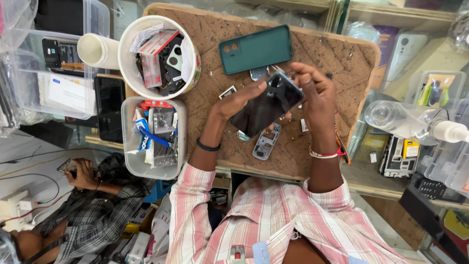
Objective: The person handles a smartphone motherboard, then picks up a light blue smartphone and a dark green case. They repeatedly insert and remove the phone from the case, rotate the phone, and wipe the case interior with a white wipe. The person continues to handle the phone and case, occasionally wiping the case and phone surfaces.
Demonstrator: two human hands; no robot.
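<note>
Head view shows the left hand [239, 100] and right hand [315, 90] both gripping a dark phone [266, 103] above the desk [337, 54]; a slip might drop it onto loose parts [266, 142].

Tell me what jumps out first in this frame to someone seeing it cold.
The dark smartphone held back-up over the middle of the worn brown work board: the left hand supports it from below, while the right hand has its fingers at the top edge. Behind it on the board lies a teal phone case. To the left, a round white tub and a clear rectangular box overflow with spare parts.
</note>
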